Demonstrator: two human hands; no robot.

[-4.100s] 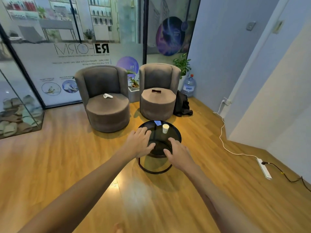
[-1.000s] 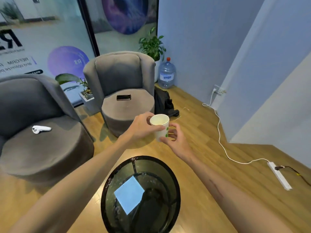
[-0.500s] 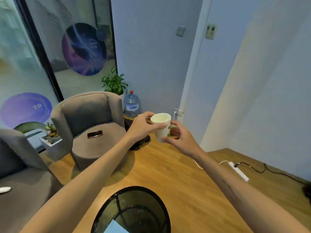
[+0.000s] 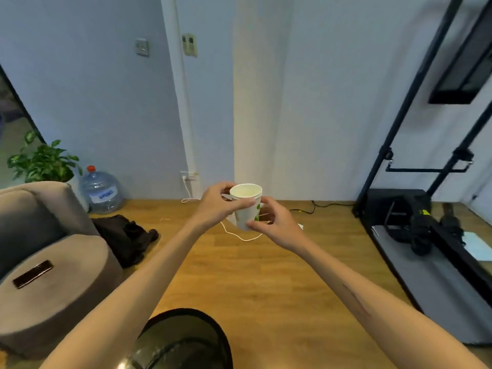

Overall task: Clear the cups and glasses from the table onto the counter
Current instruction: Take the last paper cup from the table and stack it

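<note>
White paper cup (image 4: 247, 206) held upright w/ both hands: left hand (image 4: 217, 206) grips near rim, right hand (image 4: 274, 225) cradles base. Now well above glass table (image 4: 183, 339); view has swung right, so carry underway, counter not seen yet.

The paper cup (image 4: 246, 206) was white with green leaf marks. The armchair (image 4: 50, 286) was grey-brown, a black phone (image 4: 32, 274) on it. The floor (image 4: 253, 275) was honey-toned wood, the wall (image 4: 93, 102) pale blue, the water jug's cap (image 4: 91, 169) red.
</note>
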